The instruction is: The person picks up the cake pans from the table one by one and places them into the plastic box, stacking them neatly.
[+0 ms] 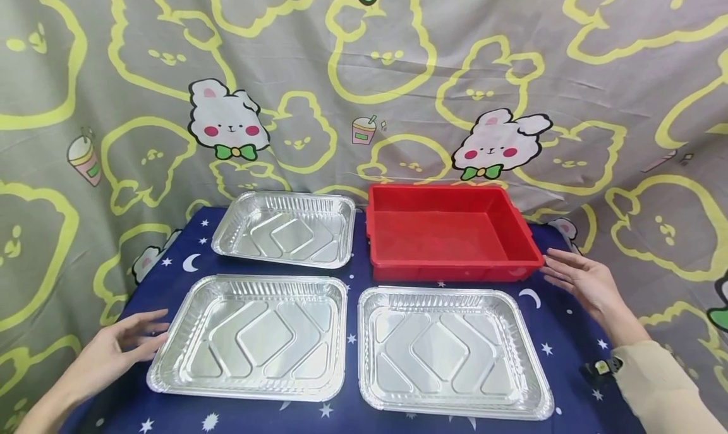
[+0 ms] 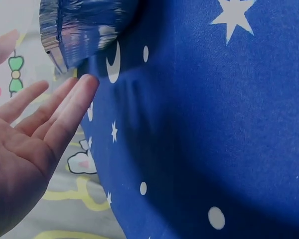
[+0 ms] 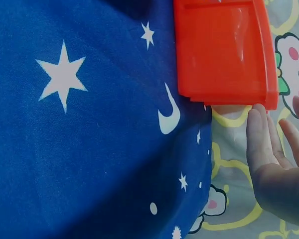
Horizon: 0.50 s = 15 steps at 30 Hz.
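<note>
At eight o'clock in the head view is the left hand (image 1: 118, 345), near four o'clock the right hand (image 1: 587, 285). Both have loosely extended fingers (image 2: 71, 114).

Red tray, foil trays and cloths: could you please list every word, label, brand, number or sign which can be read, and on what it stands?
No text can be read in any view.
Red tray and foil trays: none seen.
Blue cloth: shapes like moons and stars, no lettering.
Patterned backdrop: drawings; its printed cups are too small to read.
Dark item by the right sleeve: too small to read.
</note>
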{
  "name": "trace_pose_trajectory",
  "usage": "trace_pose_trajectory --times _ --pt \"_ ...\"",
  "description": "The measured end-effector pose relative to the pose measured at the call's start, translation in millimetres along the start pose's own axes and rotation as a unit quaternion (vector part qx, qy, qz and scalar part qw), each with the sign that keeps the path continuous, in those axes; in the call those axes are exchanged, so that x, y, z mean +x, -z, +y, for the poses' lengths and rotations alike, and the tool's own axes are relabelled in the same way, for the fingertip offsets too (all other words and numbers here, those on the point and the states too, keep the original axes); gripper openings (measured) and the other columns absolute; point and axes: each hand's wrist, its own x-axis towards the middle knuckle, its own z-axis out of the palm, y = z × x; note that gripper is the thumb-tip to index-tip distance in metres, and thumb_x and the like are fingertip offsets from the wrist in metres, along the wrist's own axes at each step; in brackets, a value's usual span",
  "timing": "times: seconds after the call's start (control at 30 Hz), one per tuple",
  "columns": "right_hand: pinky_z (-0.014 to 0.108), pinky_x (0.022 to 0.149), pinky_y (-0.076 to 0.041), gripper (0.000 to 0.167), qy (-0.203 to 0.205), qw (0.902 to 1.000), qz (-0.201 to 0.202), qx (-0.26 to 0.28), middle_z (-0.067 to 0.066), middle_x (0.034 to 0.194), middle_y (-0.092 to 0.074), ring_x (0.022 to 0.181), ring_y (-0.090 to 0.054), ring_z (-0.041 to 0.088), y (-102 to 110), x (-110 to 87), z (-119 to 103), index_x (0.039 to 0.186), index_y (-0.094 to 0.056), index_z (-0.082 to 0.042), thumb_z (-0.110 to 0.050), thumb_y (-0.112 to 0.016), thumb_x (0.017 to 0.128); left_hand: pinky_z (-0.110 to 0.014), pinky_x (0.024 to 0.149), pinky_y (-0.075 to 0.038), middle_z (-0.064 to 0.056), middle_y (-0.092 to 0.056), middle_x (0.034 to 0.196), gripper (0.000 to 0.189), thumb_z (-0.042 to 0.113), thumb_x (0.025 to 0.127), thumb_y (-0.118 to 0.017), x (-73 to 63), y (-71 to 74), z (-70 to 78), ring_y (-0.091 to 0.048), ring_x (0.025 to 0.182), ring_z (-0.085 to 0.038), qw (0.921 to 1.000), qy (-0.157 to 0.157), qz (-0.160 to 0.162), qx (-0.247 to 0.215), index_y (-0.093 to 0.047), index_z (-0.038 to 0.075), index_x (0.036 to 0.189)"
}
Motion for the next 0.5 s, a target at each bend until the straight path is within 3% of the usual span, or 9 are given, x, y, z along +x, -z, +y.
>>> trace_pose_trajectory --times 0.1,0.5 --pt "0.025 0.078 -0.069 0.038 -0.006 0.9999 0.005 -0.009 -0.003 0.104 -0.083 0.092 -0.082 0.014 0.1 1.0 2.1 0.11 -0.08 -0.022 0.006 -0.055 0.105 -0.024 0.066 -0.066 0.039 -0.064 0.107 0.048 0.009 0.099 -0.072 0.0 -2.6 0.2 -0.072 0.088 0.006 0.9998 0.002 -0.001 -0.018 -0.056 -0.01 0.14" --pt "0.023 0.078 -0.068 0.033 -0.001 0.9994 0.023 -0.027 -0.008 0.102 -0.082 0.086 -0.081 0.011 -3.2 9.0 4.3 0.107 -0.08 -0.018 0.007 -0.06 0.103 -0.025 0.065 -0.066 0.032 -0.068 0.102 0.05 0.015 0.1 -0.073 4.1 -2.9 1.4 -0.071 0.084 0.005 0.9993 0.034 -0.015 0.0 -0.058 -0.012 0.139"
